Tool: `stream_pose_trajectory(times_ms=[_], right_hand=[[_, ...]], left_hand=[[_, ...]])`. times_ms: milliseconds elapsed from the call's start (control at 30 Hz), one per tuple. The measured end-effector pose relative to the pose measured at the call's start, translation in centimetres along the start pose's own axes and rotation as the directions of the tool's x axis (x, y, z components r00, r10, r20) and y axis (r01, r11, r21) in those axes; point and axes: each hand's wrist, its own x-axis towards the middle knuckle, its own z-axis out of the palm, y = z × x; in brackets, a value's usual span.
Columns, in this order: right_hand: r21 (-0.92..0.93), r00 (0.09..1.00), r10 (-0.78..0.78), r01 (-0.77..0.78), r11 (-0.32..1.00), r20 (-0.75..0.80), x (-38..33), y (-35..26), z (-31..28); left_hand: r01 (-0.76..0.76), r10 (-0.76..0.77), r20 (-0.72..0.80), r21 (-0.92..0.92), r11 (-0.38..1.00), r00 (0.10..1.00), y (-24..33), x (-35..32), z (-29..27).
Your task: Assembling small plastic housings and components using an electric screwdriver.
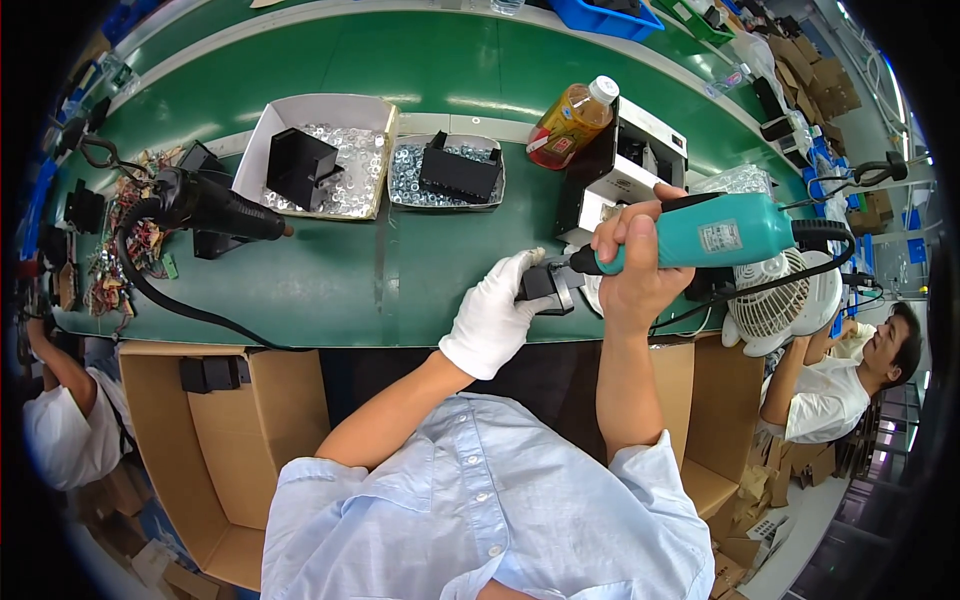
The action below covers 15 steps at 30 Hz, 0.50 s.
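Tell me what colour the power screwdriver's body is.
Teal, with a black tip and cord; the power screwdriver shows best in the head view.

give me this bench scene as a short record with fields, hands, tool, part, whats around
left hand: white glove, gripping a small black part on the green bench
right hand: bare, wrapped around a teal electric screwdriver
tool tip: pointed left at the black part
trays: white box and smaller tray, both with silvery hardware and a black piece
other tool: black corded tool lying at left
nearby: amber drink bottle, white fan
below bench: open cardboard box
people: co-workers at both edges
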Motion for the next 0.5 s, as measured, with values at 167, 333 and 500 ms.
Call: stream_pose_trajectory(times_ms=[167, 333, 500], right_hand=[[0.055, 0.999, 0.0, 0.003, 0.998, -0.041, 0.04, -0.22, 0.37], [0.021, 1.0, 0.001, 0.0, 1.0, -0.018, -0.26, 0.27, -0.17], [-0.009, 1.0, 0.001, -0.001, 1.0, 0.02, -0.41, 0.32, -0.14]], left_hand=[[-0.037, 0.037, 0.007, 0.027, 0.999, 0.999, 0.14, 0.18, -0.08], [-0.045, 0.045, 0.007, 0.03, 0.999, 0.999, 0.19, 0.19, -0.02], [-0.006, 0.006, 0.006, 0.01, 1.0, 1.0, 0.1, 0.09, 0.12]])
